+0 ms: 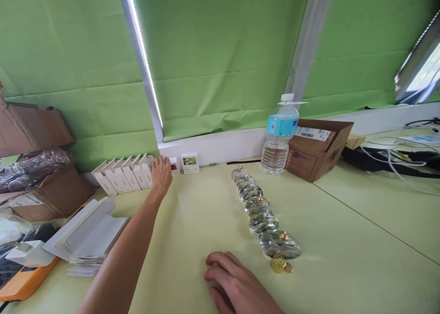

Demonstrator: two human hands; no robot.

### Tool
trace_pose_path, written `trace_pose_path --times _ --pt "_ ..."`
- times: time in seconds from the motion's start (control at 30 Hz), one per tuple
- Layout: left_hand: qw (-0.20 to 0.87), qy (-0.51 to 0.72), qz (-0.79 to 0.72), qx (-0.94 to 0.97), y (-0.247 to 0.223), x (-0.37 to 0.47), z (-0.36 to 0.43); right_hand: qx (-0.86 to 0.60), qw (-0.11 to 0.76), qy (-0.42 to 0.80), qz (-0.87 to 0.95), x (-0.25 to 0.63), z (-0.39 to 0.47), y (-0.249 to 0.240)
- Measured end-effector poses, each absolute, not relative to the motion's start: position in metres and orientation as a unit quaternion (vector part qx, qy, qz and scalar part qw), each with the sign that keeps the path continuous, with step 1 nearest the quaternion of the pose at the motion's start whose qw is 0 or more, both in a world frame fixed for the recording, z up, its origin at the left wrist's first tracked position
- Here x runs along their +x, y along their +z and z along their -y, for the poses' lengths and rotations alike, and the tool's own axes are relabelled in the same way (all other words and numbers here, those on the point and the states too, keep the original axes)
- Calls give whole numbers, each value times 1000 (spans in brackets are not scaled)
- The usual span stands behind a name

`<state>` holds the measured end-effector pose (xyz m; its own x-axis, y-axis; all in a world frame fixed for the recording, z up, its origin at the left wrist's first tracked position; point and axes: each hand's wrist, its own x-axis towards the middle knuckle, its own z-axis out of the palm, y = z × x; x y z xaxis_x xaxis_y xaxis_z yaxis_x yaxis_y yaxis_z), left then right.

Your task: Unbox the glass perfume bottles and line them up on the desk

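My left hand (pixel 162 173) reaches to the back of the table, at the right end of a row of several narrow white boxes (pixel 120 176). Its fingers point down over a box there, and whether they grip it is hidden. Just right of it stand a small white box with a red picture (pixel 173 166) and another with a green picture (pixel 190 163). My right hand (pixel 232 277) rests on the pale table (pixel 192 217) near the front, fingers curved and apart, holding nothing. Beside it runs a line of several clear glass bottles (pixel 259 208), with a gold cap (pixel 277 263) at its near end.
A water bottle (pixel 280 135) and an open cardboard box (pixel 314 149) stand at the back right, with white cables (pixel 390 160) beyond. White papers (pixel 92 231), an orange object (pixel 29 277) and cardboard boxes (pixel 55 190) lie at left.
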<state>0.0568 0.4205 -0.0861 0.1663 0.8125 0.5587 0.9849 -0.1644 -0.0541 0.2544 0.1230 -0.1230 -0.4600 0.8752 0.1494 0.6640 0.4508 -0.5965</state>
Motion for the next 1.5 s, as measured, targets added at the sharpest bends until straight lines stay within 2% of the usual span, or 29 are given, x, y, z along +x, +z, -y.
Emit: trace_pose_path --times 0.27,0.5,0.6,0.63,0.7,0.73,0.83,1.0,1.23,1.5 --pt "131 -203 608 -756 -78 50 -357 -475 269 241 802 255 -113 -109" --pt "15 -281 592 -755 -58 58 -241 -514 318 268 750 254 -109 -104" --pt "-64 -297 581 -755 -56 57 -186 -531 371 339 682 252 -107 -103" --pt "-114 -299 568 -758 -58 56 -170 -522 388 381 657 250 -106 -101" --pt "-355 -307 495 -731 -62 53 -145 -478 412 468 619 247 -103 -96" --pt "-431 -290 450 -727 -65 51 -136 -452 418 501 609 245 -101 -94" --pt "-536 -263 369 -712 -71 47 -123 -408 419 542 604 241 -95 -87" --pt "-532 -315 355 -701 -81 45 -127 -385 409 603 566 241 -92 -84" --pt "-366 -349 428 -749 -88 55 -110 -354 404 677 502 250 -91 -73" --pt "-331 -331 476 -745 -85 70 -99 -386 400 667 496 257 -91 -66"
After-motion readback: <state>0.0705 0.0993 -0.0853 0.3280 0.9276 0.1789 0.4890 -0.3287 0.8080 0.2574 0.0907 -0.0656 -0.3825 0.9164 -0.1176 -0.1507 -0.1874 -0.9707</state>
